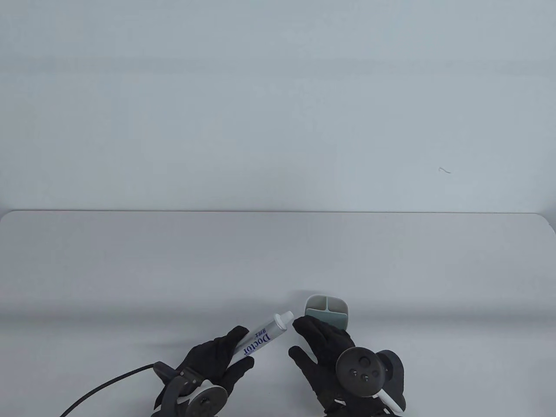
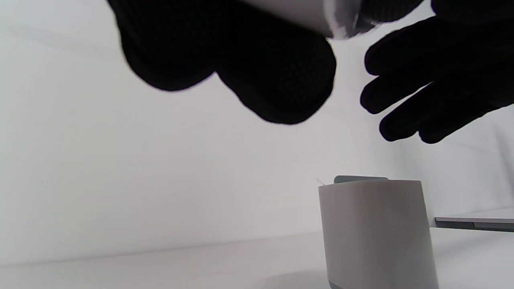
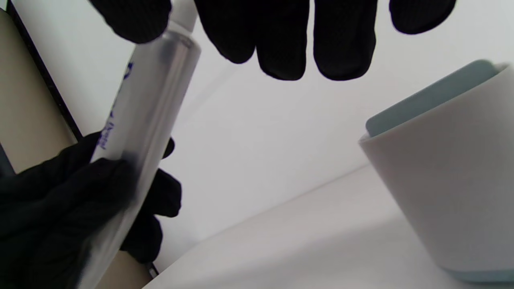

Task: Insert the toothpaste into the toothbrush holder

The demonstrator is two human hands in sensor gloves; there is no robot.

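Left hand (image 1: 217, 354) gripping toothpaste (image 1: 260, 339), cap toward toothbrush holder (image 1: 326, 309); right hand (image 1: 323, 347) fingers spread, empty, beside holder

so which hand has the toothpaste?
The left hand grips the white "Doctor" toothpaste tube; the right hand holds nothing, fingers spread.

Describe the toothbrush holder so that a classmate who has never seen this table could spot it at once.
Look at the near edge of the pale table, just beyond the two black-gloved hands. The toothbrush holder stands upright there, a small grey-white cup with a teal back and divided compartments. Unlike the toothpaste, held in the left hand, nothing lifts it.
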